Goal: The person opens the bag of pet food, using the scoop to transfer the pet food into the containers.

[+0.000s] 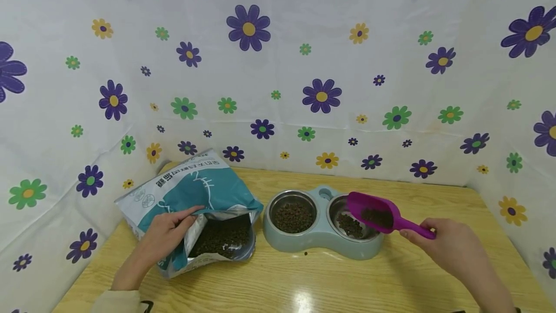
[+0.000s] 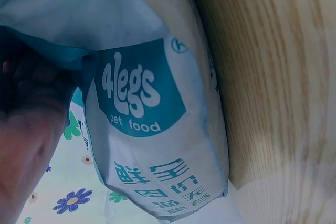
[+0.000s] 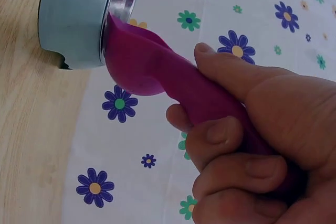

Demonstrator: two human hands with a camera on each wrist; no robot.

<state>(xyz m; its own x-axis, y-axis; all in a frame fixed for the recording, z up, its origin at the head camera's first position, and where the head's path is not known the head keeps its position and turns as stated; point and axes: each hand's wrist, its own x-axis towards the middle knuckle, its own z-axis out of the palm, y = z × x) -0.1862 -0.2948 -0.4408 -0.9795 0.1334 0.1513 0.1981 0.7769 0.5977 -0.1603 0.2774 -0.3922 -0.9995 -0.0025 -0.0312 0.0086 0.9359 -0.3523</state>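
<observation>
My right hand point(image 1: 451, 245) grips the handle of a purple scoop point(image 3: 142, 59), its fingers curled round it in the right wrist view. Some brown kibble lies in the scoop, which is tilted over the right bowl point(image 1: 334, 211) of a light blue double feeder point(image 1: 319, 235). That steel bowl holds a small heap of kibble point(image 1: 349, 226). More kibble fills the bottom of the left bowl point(image 1: 293, 211). My left hand point(image 1: 162, 235) holds the opening of a teal and white pet food bag point(image 2: 142, 87), which lies on its side with kibble showing inside.
The feeder and bag rest on a wooden table point(image 1: 312, 279). One loose piece of kibble point(image 1: 306, 253) lies in front of the feeder. A white cloth with flowers point(image 1: 282, 62) hangs behind and along both sides.
</observation>
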